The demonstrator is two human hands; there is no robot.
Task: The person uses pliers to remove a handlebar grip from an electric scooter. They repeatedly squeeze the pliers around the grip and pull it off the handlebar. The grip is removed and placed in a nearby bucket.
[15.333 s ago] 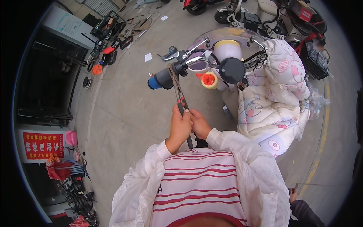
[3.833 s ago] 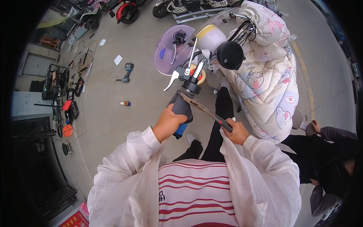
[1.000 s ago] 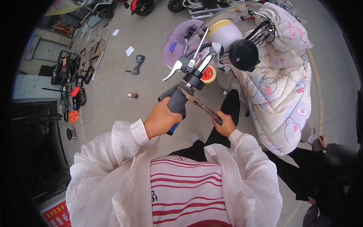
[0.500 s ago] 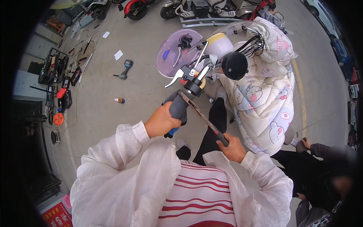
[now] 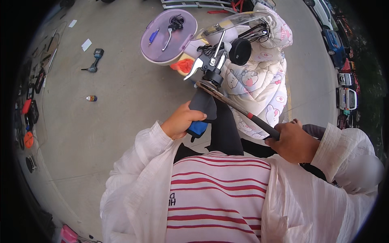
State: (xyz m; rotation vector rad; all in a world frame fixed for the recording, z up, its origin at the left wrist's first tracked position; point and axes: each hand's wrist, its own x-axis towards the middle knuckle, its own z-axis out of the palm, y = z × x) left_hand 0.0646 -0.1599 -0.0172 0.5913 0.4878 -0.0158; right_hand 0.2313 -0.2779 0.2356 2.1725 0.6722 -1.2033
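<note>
Fingers (image 5: 274,141) of the right hand (image 5: 296,142) holding pliers (image 5: 234,104) by the handle (image 5: 264,125), left hand (image 5: 181,120) grasping the grey handlebar grip (image 5: 204,103), pliers' head resting at its upper end, silver brake lever (image 5: 193,69) sticking out nearby

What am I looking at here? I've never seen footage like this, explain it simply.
No robot, just a person working bare-handed. A wide fisheye camera on the head looks down past the striped shirt, so straight edges bend near the rim. The left hand holds a grey handlebar grip. The right hand holds a long-handled tool, its far end at the grip's upper end, near a silver lever. Ahead is a printed quilted cover. On the ground to the left are a power drill, a small can and sheets of paper.
</note>
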